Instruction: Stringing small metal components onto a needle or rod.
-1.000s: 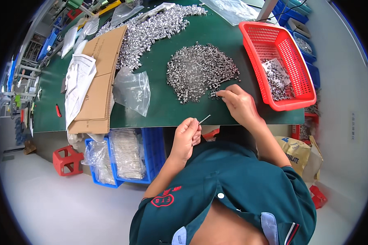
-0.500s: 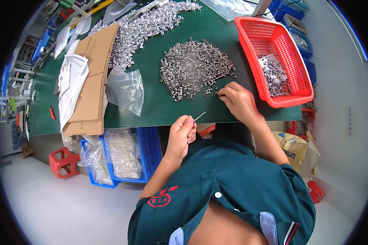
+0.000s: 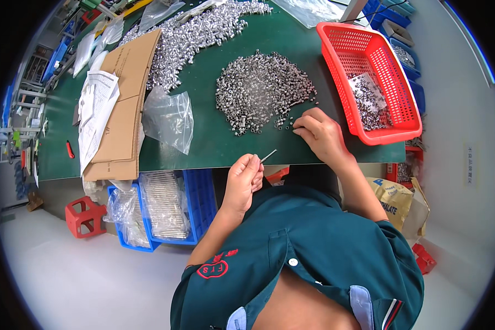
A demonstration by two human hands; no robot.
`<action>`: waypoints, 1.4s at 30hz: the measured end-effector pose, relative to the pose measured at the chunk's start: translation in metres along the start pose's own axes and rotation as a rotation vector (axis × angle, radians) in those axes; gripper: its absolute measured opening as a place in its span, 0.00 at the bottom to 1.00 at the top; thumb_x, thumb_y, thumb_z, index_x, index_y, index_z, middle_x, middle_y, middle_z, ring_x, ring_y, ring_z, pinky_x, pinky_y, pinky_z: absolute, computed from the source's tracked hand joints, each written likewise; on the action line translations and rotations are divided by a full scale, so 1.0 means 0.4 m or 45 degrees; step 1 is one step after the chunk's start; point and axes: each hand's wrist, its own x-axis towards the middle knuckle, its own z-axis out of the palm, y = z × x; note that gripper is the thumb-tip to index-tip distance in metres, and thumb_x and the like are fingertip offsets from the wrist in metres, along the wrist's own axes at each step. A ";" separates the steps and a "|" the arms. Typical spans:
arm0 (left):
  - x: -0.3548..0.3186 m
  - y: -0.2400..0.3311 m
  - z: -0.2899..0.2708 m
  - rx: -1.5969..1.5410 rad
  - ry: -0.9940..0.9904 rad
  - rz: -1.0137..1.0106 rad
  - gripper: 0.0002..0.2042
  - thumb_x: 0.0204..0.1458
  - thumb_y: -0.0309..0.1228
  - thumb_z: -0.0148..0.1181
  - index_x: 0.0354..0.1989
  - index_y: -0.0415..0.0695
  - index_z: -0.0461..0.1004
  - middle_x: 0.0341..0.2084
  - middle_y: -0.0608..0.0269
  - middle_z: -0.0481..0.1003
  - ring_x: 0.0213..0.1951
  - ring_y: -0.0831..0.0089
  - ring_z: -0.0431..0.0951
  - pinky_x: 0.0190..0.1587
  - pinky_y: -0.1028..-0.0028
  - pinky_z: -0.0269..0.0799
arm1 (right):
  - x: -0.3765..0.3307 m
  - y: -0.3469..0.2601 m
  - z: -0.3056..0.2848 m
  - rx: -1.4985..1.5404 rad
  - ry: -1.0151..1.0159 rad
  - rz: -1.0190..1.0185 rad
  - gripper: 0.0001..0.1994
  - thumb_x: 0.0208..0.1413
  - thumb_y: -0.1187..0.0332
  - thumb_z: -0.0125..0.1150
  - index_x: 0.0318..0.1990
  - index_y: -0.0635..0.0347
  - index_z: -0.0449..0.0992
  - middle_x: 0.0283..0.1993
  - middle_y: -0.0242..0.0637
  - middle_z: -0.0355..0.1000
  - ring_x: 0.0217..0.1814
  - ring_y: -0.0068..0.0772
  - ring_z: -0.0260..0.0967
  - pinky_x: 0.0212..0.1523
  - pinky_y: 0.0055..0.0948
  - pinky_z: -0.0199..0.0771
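Note:
My left hand point(image 3: 244, 182) is closed around a thin metal rod point(image 3: 268, 156), whose tip points up and to the right, at the table's near edge. Just right of a heap of small metal rings point(image 3: 261, 91), my right hand point(image 3: 322, 135) rests low over the green table point(image 3: 203, 148). Its thumb and fingers come together beside a few loose rings point(image 3: 283, 124) at the heap's near edge. Whatever lies between those fingertips is too small or hidden to make out.
A red perforated basket point(image 3: 363, 137) with more small metal parts stands at the right. Farther back lies a larger spread of shiny parts point(image 3: 203, 33). Cardboard point(image 3: 121, 104), papers point(image 3: 99, 110) and a clear bag point(image 3: 170, 124) lie left. Blue crates point(image 3: 201, 203) sit below the table edge.

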 end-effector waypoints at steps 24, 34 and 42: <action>0.001 -0.011 0.034 -0.009 -0.029 0.074 0.11 0.61 0.35 0.47 0.29 0.42 0.64 0.13 0.74 0.57 0.15 0.86 0.52 0.19 0.83 0.49 | -0.060 -0.094 0.030 2.077 -0.372 0.987 0.04 0.55 0.73 0.57 0.37 0.61 0.72 0.29 0.31 0.70 0.26 0.20 0.65 0.28 0.19 0.66; -0.003 0.005 0.041 0.071 -0.046 0.072 0.12 0.61 0.35 0.48 0.27 0.43 0.63 0.13 0.74 0.57 0.15 0.86 0.52 0.18 0.83 0.48 | -0.050 -0.125 0.009 0.491 -0.028 -0.005 0.07 0.44 0.81 0.60 0.32 0.65 0.72 0.28 0.39 0.70 0.27 0.36 0.70 0.28 0.27 0.70; -0.012 0.005 0.049 0.100 -0.076 0.096 0.11 0.61 0.35 0.48 0.27 0.44 0.64 0.14 0.76 0.56 0.17 0.87 0.52 0.19 0.84 0.48 | -0.046 -0.136 -0.020 0.701 -0.361 0.392 0.09 0.44 0.78 0.64 0.35 0.64 0.74 0.30 0.35 0.72 0.31 0.24 0.72 0.32 0.22 0.72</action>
